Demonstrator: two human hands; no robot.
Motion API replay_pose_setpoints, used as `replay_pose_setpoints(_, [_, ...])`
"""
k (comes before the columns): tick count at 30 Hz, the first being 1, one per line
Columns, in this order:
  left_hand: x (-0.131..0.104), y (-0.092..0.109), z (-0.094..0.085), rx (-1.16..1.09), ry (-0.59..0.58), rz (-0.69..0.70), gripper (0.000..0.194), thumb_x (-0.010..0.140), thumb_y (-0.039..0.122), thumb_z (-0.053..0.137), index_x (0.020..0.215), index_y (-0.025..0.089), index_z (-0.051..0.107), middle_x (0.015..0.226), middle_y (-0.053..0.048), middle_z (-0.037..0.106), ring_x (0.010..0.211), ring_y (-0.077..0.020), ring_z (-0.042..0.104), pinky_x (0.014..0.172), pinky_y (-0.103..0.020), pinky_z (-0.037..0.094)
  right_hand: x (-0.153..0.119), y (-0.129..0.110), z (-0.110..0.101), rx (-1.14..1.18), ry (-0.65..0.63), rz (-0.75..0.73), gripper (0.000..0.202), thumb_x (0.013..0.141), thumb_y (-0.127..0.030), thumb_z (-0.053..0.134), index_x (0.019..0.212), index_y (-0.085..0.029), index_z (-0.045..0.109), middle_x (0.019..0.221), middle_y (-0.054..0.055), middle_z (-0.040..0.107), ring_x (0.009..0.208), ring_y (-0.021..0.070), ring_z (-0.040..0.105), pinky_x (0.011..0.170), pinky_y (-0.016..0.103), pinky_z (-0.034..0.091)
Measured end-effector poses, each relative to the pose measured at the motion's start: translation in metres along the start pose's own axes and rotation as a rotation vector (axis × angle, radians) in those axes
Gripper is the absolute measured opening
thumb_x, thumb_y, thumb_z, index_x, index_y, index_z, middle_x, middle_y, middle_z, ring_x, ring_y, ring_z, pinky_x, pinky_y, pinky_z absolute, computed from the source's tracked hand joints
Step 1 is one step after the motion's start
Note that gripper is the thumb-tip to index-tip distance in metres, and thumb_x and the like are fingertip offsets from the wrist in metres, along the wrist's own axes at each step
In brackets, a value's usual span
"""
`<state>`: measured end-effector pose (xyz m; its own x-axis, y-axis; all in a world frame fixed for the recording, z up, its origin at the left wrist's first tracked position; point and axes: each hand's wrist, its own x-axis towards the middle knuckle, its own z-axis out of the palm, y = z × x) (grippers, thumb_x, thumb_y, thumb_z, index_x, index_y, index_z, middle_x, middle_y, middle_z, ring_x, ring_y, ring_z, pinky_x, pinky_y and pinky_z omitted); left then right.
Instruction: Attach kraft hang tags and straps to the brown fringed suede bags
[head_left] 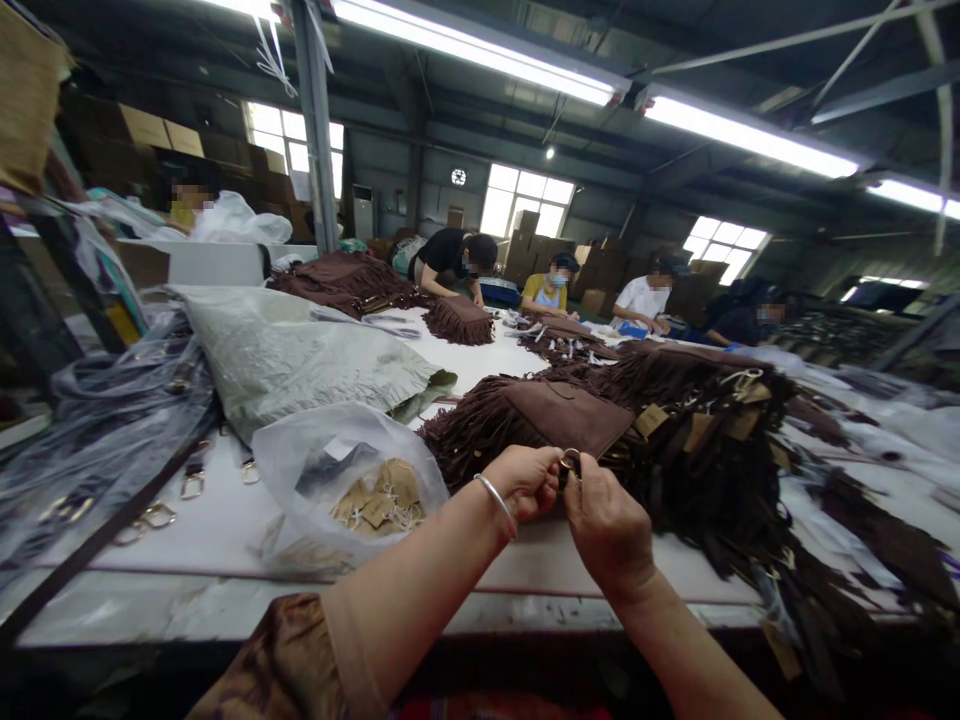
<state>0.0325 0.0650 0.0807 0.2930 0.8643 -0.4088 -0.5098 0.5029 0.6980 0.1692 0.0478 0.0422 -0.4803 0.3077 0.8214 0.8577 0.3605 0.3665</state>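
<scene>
My left hand (pixel 531 480), with a silver bangle at the wrist, is closed in a pinch on a small metal ring (pixel 571 460). From the other side my right hand (pixel 606 515) pinches the same ring; its fingers hide part of it. Just beyond both hands lies a brown fringed bag (pixel 562 410) on a stack of similar pieces. Tan tags (pixel 697 430) hang from the dark fringed pile at the right. Left of my forearm, a clear plastic bag (pixel 281 460) holds several tan tags with white strings (pixel 382 500).
Plastic-wrapped straps (pixel 112 420) with metal buckles (pixel 193 487) cover the table's left side. Behind the tag bag lies a large pale woven sack (pixel 300 350). Several people (pixel 450 260) work across the table near more brown fringed pieces (pixel 459 320). A metal post (pixel 319 130) rises at the back left.
</scene>
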Motion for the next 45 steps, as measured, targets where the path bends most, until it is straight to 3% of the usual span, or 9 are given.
replay_pose_setpoints(14, [0.001,-0.012,0.016,0.129,-0.003,-0.120,0.033,0.090,0.011,0.047,0.057,0.015,0.043,0.048,0.009,0.034,0.034,0.0001,0.026,0.034,-0.009,0.022,-0.035,0.007,-0.009,0.038,-0.078,0.110,0.032,0.096,-0.024,0.052,0.120,-0.002,0.055,0.085,0.012,0.071,0.067,0.0197,0.066,0.057,0.029,0.049])
replay_pose_setpoints(19, [0.003,-0.016,0.014,0.274,0.005,0.005,0.029,0.089,0.015,0.051,0.060,0.015,0.048,0.050,0.007,0.042,0.037,-0.0025,0.034,0.038,-0.015,0.026,-0.035,0.011,-0.006,0.080,-0.062,0.147,0.031,0.095,-0.023,0.053,0.119,-0.002,0.057,0.086,0.013,0.071,0.068,0.0203,0.067,0.058,0.029,0.049])
replay_pose_setpoints(25, [0.005,-0.023,0.012,0.499,0.032,0.150,0.033,0.086,0.036,0.065,0.063,0.014,0.056,0.050,0.002,0.052,0.043,-0.0076,0.045,0.045,-0.021,0.035,-0.040,0.009,-0.003,0.090,-0.072,0.137,0.029,0.096,-0.022,0.053,0.115,0.000,0.058,0.083,0.013,0.071,0.065,0.0208,0.067,0.055,0.030,0.049])
replay_pose_setpoints(30, [0.008,-0.022,0.017,0.592,-0.028,0.217,0.038,0.091,0.034,0.054,0.058,0.015,0.052,0.047,0.004,0.046,0.039,-0.0067,0.039,0.043,-0.021,0.033,-0.033,0.015,-0.012,0.152,-0.066,0.174,0.029,0.097,-0.025,0.050,0.114,-0.004,0.060,0.089,0.014,0.073,0.070,0.0215,0.069,0.060,0.031,0.053])
replay_pose_setpoints(33, [0.006,-0.022,0.013,0.639,-0.077,0.258,0.036,0.094,0.033,0.047,0.065,0.015,0.058,0.052,0.002,0.050,0.043,-0.0090,0.045,0.047,-0.023,0.038,-0.027,0.026,-0.020,0.292,-0.021,0.270,0.027,0.097,-0.027,0.049,0.114,-0.010,0.062,0.096,0.013,0.074,0.080,0.0213,0.071,0.071,0.031,0.057])
replay_pose_setpoints(35, [0.004,-0.023,0.006,0.725,-0.072,0.387,0.026,0.091,0.030,0.052,0.073,0.015,0.063,0.063,-0.001,0.057,0.055,-0.0113,0.051,0.057,-0.024,0.044,-0.026,0.032,-0.023,0.327,-0.012,0.302,0.027,0.096,-0.028,0.048,0.114,-0.012,0.063,0.097,0.012,0.075,0.081,0.0214,0.071,0.073,0.032,0.058])
replay_pose_setpoints(37, [0.003,-0.025,-0.002,0.952,-0.081,0.670,0.009,0.086,0.022,0.059,0.083,0.017,0.066,0.079,-0.004,0.062,0.073,-0.0145,0.056,0.072,-0.026,0.046,-0.029,0.035,-0.022,0.335,-0.025,0.306,0.028,0.096,-0.028,0.048,0.114,-0.012,0.063,0.095,0.012,0.075,0.080,0.0222,0.072,0.073,0.033,0.058])
replay_pose_setpoints(40, [0.005,-0.026,-0.013,1.385,-0.137,1.032,0.020,0.087,0.017,0.055,0.103,0.021,0.066,0.097,-0.006,0.063,0.088,-0.0179,0.056,0.081,-0.028,0.044,-0.033,0.034,-0.019,0.365,-0.037,0.310,0.029,0.096,-0.029,0.048,0.114,-0.012,0.063,0.097,0.013,0.075,0.083,0.0234,0.072,0.075,0.035,0.059])
replay_pose_setpoints(45, [0.014,-0.023,-0.011,1.608,-0.021,1.105,0.024,0.096,0.031,0.046,0.111,0.023,0.063,0.095,-0.006,0.061,0.084,-0.0182,0.057,0.073,-0.026,0.043,-0.031,0.035,-0.016,0.354,-0.034,0.341,0.029,0.095,-0.028,0.048,0.113,-0.011,0.063,0.095,0.013,0.074,0.081,0.0238,0.072,0.073,0.035,0.058])
